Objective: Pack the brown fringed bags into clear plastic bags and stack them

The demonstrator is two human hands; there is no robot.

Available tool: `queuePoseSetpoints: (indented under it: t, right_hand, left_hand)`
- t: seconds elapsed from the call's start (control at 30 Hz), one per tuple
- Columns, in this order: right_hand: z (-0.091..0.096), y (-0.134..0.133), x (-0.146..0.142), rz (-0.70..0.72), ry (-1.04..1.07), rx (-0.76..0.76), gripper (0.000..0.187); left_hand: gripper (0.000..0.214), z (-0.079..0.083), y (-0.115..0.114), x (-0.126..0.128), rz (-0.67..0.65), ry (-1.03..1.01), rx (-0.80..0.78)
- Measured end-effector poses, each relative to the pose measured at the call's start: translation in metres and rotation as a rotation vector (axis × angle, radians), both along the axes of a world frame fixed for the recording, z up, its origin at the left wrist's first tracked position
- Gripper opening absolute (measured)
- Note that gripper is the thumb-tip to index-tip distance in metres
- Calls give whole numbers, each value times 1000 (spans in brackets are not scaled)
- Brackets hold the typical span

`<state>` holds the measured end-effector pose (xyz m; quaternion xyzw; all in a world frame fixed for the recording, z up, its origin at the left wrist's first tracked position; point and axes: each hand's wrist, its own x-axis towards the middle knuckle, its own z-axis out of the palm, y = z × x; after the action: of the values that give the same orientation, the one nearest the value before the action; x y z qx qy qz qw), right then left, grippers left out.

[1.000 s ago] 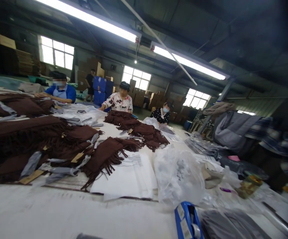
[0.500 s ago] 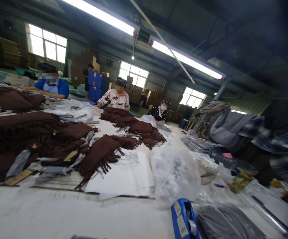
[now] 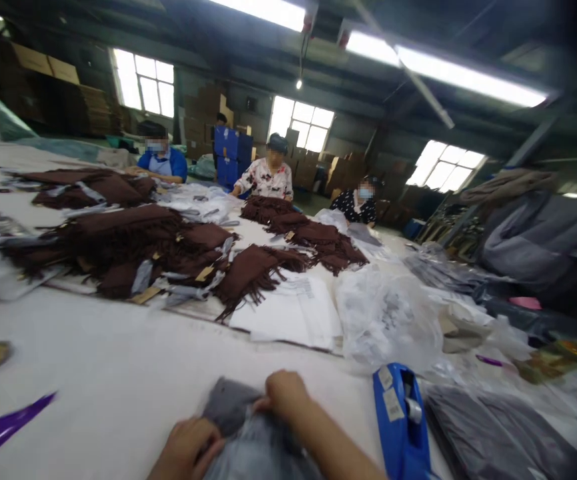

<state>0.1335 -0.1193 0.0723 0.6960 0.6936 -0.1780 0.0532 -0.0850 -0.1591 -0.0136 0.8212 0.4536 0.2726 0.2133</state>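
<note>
At the near table edge, a dark grey folded cloth (image 3: 231, 403) pokes out of a clear plastic bag (image 3: 261, 450). My right hand (image 3: 288, 397) is closed, its fingers pinching the bag at the upper right beside the cloth. On the other side, my left hand (image 3: 188, 443) curls closed around the bag's left edge. The bag's lower part runs out of the picture. Just right of my right forearm stands a blue tape dispenser (image 3: 403, 420).
Brown fringed scarves (image 3: 123, 237) with tags cover the table's middle. White paper sheets (image 3: 288, 310) and a crumpled clear bag (image 3: 391, 317) lie ahead. Grey bagged cloth (image 3: 503, 433) is at right, a purple strip (image 3: 11, 430) at left. Several people work beyond.
Both my hands and the grey cloth in its bag have come into view at the bottom. The view has tipped down and turned left, showing the purple strip.
</note>
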Motion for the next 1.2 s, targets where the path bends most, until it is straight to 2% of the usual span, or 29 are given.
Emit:
queuePoseSetpoints:
  t: [0.07, 0.1, 0.17, 0.23, 0.27, 0.33, 0.4, 0.5, 0.67, 0.77, 0.9, 1.07, 1.2]
  right_hand:
    - [3, -17, 30, -29, 86, 72, 26]
    - [1, -27, 44, -51, 130, 108, 26]
    - [-8, -47, 68, -107, 205, 166, 38]
    - [-19, -68, 79, -212, 269, 261, 48]
    - [-25, -79, 78, -264, 338, 352, 49]
    - [-38, -98, 69, -276, 412, 504, 51]
    - [-54, -111, 53, -171, 362, 567, 53]
    - [-81, -114, 37, -20, 203, 494, 52]
    - [-117, -100, 42, -30, 127, 534, 51]
    - [-128, -94, 43, -101, 136, 601, 50]
    - [-125, -94, 38, -136, 162, 595, 49]
    - [-114, -97, 34, -134, 189, 597, 46]
    - [-115, -104, 48, -182, 223, 630, 41]
  left_hand:
    - [15, 21, -4, -6, 8, 38, -94]
    - [14, 29, -3, -7, 27, 30, -138]
    - [15, 39, 3, -6, 92, -35, -197]
    - [21, 46, 7, -3, 131, -71, -124]
    - [25, 48, 8, 2, 122, -61, -71]
    - [34, 50, 4, 16, 55, 14, 23]
    - [42, 46, -1, 34, -50, 127, 67]
    - [48, 24, -3, 54, -178, 262, 107]
    - [50, -26, 19, 59, -235, 339, 212]
    - [50, -40, 26, 58, -233, 343, 230]
    - [48, -39, 21, 61, -143, 359, 167]
    - [44, -30, 25, 62, -193, 344, 101]
    - [41, -27, 31, 44, -131, 327, 84]
